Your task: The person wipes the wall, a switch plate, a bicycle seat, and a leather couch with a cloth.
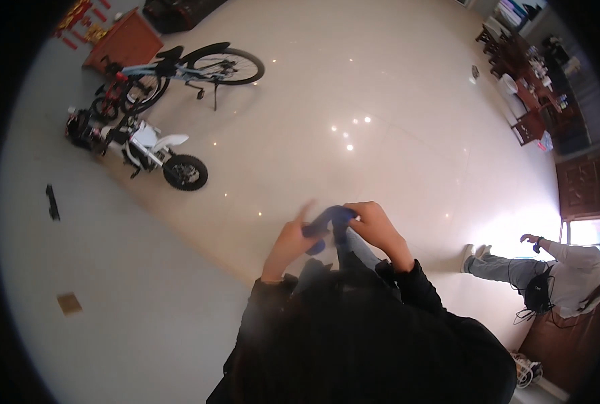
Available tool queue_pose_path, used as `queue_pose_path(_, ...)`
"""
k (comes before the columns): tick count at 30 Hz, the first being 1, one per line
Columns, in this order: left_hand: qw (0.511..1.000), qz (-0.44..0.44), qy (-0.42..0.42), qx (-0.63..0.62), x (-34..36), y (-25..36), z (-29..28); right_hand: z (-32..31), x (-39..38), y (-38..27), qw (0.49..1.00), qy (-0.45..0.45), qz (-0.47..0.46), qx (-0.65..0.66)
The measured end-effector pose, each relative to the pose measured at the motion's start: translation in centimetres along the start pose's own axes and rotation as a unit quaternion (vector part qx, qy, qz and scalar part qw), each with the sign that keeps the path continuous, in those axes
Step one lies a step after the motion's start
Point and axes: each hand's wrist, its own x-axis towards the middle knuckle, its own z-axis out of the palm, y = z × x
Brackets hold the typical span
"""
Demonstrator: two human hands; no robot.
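In front of my body a dark blue, bent strip of what looks like soft cloth (pixel 327 217) spans the gap between my two hands. My left hand (pixel 288 246) grips its left end, with one finger stretched upward and slightly blurred. The right end is pinched between the thumb and fingers of my right hand (pixel 375 227). Just below the strip, close to my left hand, shows a rounded blue patch (pixel 316 248); I cannot tell whether it belongs to the same piece. My legs are partly visible beneath my hands, and black sleeves cover my forearms.
A white dirt bike (pixel 153 145) and a light blue bicycle (pixel 179 69) stand to the left. On the grey floor lie a black object (pixel 52 202) and a brown square (pixel 69 303). A person in a white top (pixel 572 273) stands at right, below wooden furniture (pixel 535 101).
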Motion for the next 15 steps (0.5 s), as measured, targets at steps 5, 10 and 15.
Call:
queue_pose_path(5,0.974,-0.077,-0.203,0.06,14.5,3.9,4.2,-6.6,4.3,8.6,0.976,0.17,0.121,0.069)
queue_pose_path(10,0.98,-0.066,-0.13,-0.135,28.5,5.2,7.1,-16.6,12.0,14.3,0.935,0.34,0.089,0.047)
queue_pose_path(15,0.964,-0.076,-0.058,-0.248,39.9,10.9,7.1,-27.1,19.8,18.4,0.928,0.332,0.131,0.107)
